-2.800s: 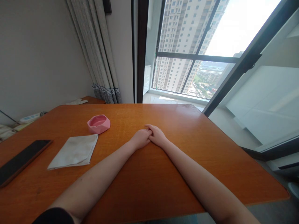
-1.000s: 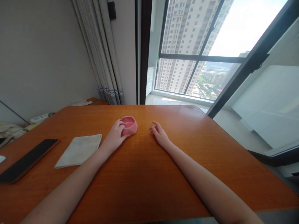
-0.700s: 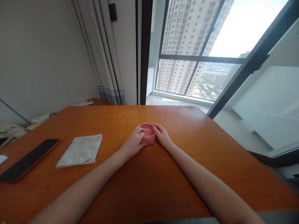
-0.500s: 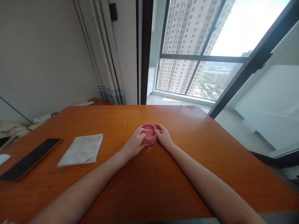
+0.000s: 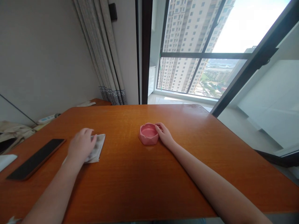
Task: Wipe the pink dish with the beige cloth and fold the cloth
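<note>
A pink ashtray with faceted sides and a notched rim sits upright on the wooden table. My right hand holds it at its right side, thumb by the rim and fingers curled round the outer wall. To the left, my left hand is over a folded whitish cloth, covering much of it. The fingers of that hand are loosely bent and the thumb stands apart; nothing shows in its grip. Whether the fingertips touch the cloth cannot be made out.
A dark phone-like slab lies left of the cloth, with a white object at its outer side. The wooden table has its far edge near a curtain and a large window. A power strip lies beyond the left edge.
My left hand has let go of the ashtray and moved left over the cloth. My right hand stays at the ashtray, whose whole left side now shows.
</note>
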`<control>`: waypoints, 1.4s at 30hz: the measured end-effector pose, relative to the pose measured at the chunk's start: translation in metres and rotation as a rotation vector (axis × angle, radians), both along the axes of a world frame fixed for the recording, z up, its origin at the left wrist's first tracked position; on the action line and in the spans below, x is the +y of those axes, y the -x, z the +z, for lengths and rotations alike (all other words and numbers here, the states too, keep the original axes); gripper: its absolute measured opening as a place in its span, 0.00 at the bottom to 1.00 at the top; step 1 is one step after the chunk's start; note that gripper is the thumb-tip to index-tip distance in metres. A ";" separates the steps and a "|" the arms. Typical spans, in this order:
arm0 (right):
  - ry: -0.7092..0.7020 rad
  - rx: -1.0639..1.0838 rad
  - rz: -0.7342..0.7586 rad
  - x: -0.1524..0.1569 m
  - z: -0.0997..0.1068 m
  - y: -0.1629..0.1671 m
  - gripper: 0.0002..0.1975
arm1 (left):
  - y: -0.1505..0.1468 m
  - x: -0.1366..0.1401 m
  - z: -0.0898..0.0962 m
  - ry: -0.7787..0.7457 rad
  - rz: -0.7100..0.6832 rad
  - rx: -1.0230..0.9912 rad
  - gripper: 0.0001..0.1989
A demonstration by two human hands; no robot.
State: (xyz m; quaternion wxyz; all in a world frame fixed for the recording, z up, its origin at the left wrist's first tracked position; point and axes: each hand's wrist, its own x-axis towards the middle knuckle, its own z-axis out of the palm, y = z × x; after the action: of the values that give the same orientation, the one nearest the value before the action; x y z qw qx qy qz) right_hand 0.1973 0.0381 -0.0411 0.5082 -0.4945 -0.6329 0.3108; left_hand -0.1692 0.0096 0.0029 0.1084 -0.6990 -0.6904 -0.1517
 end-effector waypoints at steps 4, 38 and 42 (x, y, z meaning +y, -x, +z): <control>-0.034 -0.020 -0.004 0.000 0.001 0.000 0.16 | 0.065 -0.008 -0.008 0.058 0.220 0.056 0.26; -0.220 0.077 -0.276 -0.029 0.068 -0.022 0.09 | -0.168 0.039 -0.036 -0.022 -0.463 -1.051 0.14; -0.444 -0.483 0.053 -0.038 0.059 -0.004 0.03 | -0.168 0.043 -0.047 0.113 -0.535 -1.040 0.16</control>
State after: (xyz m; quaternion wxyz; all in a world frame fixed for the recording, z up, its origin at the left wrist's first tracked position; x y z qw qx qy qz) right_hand 0.2012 0.0000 0.0177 0.4305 -0.4145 -0.8001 0.0522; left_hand -0.0008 0.0522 -0.0445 -0.3241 -0.6872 -0.4595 -0.4599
